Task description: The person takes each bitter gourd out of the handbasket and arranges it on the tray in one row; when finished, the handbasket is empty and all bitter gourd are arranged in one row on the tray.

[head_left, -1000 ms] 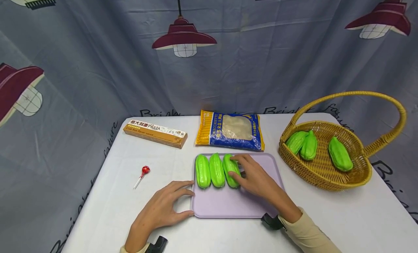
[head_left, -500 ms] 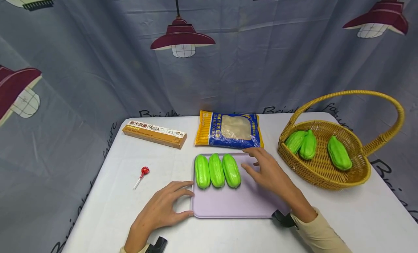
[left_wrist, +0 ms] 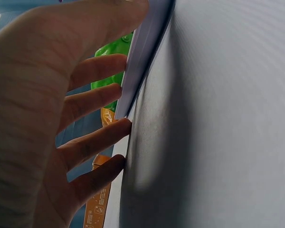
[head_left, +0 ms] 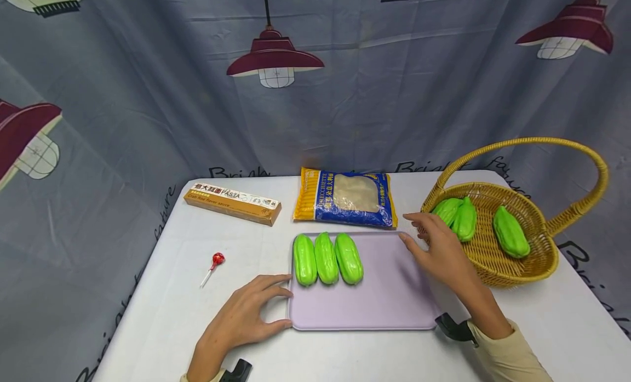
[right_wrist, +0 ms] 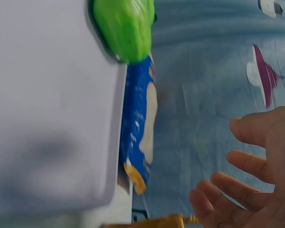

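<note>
Three long green gourd-like fruits [head_left: 349, 258] lie side by side on the left part of a pale purple tray [head_left: 384, 305]. At the tray's left edge my left hand [head_left: 241, 311] rests with spread fingers. In the left wrist view its thumb and some fingertips [left_wrist: 116, 90] meet the rim. My right hand [head_left: 441, 253] hovers over the tray's right edge, fingers loosely bent and holding nothing. Beside it stands a wicker basket [head_left: 493, 276] containing three more green fruits [head_left: 510, 232]; the hand partly hides the basket's left side. The right wrist view shows the relaxed right hand [right_wrist: 251, 175] apart from the tray.
A blue and yellow pasta bag [head_left: 355, 198] lies behind the tray. A pasta box [head_left: 231, 203] is at the back left, with a red lollipop [head_left: 218, 258] in front of it. The basket's tall handle [head_left: 532, 141] arches over its opening.
My right hand has let go of the rightmost fruit on the tray and moved right, toward the basket. That fruit stays beside the other two. My left hand keeps its place.
</note>
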A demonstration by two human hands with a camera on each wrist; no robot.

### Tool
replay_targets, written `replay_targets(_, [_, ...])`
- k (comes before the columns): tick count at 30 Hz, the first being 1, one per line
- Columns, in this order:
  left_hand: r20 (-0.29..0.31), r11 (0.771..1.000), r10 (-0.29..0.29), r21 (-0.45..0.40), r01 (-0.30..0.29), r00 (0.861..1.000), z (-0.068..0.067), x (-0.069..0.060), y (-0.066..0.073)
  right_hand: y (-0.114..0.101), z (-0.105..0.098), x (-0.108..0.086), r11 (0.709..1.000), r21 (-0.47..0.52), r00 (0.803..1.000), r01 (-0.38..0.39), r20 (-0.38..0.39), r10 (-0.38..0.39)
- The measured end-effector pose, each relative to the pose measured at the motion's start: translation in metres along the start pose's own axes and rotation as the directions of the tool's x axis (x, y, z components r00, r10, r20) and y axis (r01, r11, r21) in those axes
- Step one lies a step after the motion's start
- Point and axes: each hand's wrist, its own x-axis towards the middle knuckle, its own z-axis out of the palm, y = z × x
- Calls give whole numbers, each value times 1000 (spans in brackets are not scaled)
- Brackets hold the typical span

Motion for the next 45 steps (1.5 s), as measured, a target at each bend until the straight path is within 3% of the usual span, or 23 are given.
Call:
replay_targets(5, [-4, 1000, 1, 5, -1, 1000, 0, 0, 0, 12, -13, 0, 999, -15, 998, -38, -49, 38])
replay_targets(12, [12, 1000, -12, -3, 12, 1000, 0, 0, 1, 34, -27, 0, 993, 11, 992, -119, -48, 119])
replay_targets(19, [13, 1000, -12, -7, 12, 1000, 0, 0, 1, 49, -36, 4, 982, -65, 984, -176, -48, 173])
replay_targets(39, [-10, 1000, 14, -2, -14, 1000, 1, -1, 0, 80, -31, 22, 924, -147, 929, -352, 68, 365])
replay_targets(45, [-10, 1000, 17, 10, -17, 1000, 1, 0, -1, 84, -28, 27, 921, -174, 929, -348, 72, 364])
